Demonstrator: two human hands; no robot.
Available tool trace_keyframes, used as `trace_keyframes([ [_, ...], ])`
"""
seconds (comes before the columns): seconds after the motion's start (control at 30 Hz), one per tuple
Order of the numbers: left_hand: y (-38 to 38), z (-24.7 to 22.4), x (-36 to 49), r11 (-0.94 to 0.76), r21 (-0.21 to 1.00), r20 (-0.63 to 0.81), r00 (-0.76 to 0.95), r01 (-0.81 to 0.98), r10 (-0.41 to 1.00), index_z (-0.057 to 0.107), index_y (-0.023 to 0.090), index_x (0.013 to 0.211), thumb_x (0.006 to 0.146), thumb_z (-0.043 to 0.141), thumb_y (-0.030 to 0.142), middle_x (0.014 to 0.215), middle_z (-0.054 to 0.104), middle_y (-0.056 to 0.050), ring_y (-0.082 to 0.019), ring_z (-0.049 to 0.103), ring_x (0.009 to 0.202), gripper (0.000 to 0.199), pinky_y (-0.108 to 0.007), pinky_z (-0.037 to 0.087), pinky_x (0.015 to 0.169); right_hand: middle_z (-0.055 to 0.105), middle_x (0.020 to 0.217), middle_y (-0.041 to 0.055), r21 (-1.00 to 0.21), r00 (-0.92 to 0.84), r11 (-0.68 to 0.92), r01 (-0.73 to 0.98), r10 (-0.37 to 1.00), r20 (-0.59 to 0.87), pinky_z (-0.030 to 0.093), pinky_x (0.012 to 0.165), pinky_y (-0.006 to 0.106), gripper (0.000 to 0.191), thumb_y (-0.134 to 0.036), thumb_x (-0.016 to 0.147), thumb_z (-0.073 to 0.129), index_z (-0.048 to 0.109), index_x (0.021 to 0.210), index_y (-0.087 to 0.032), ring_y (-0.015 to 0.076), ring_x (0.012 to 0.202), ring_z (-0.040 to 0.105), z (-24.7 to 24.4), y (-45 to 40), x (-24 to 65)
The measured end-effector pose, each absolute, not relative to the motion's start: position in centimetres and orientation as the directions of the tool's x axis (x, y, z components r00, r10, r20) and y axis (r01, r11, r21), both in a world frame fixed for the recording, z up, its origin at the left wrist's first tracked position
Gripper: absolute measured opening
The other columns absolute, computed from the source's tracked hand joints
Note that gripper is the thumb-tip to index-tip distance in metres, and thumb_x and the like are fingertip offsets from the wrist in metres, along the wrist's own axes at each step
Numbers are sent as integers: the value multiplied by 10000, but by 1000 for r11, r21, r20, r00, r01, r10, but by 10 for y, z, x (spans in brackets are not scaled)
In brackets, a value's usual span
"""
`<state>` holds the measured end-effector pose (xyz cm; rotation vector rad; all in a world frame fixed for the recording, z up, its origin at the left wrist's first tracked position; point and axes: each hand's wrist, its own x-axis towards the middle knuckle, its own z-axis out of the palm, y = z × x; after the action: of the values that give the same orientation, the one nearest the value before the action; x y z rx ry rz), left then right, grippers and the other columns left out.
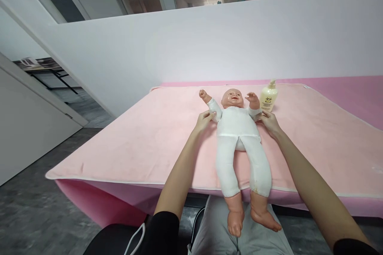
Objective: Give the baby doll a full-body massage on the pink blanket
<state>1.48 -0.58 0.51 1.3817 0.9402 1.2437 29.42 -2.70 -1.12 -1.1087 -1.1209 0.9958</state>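
Observation:
A baby doll (237, 121) with a white cloth body lies on its back on the pink blanket (134, 139), its feet hanging past the table's front edge. My left hand (205, 120) pinches the doll's arm on the left side of the view, near the elbow. On the other side, my right hand (269, 121) has its fingers closed on the doll's other arm, below the raised doll hand. Both doll hands point up beside its head. A pale yellow pump bottle (268, 97) stands just behind my right hand.
A white wall (209, 44) rises behind the table, with windows above it. Pink cloth (344, 91) shows beyond the blanket at the right. A black chair (112, 241) is at the lower left, and a door (30, 123) stands at the far left.

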Motion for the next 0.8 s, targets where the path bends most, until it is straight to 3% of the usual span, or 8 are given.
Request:
trace_keyframes([
  [0.27,-5,-2,19,-136,991,132,119,20,984,564,125,595,648,634,497,545,495,5,-77,412,486,382,-226,292,481,612,672,-12,-965,194,254,60,946,261,445,531,240,299,-420,643,642,659,813,-174,107,563,525,-15,-27,288],
  [0.5,-3,-8,18,-57,969,50,35,242,998,475,152,516,709,567,479,505,416,12,-81,337,478,390,-247,227,486,523,517,-47,-973,177,215,82,958,227,357,390,215,341,-487,643,628,617,767,-170,88,424,439,-14,-31,282],
  [0.8,-7,1,21,-53,914,55,6,403,998,501,154,541,762,518,427,564,495,-24,-120,411,539,352,-258,275,535,414,426,-70,-981,147,145,133,975,164,250,295,211,399,-573,678,595,497,634,-189,64,303,349,-12,-33,279],
])
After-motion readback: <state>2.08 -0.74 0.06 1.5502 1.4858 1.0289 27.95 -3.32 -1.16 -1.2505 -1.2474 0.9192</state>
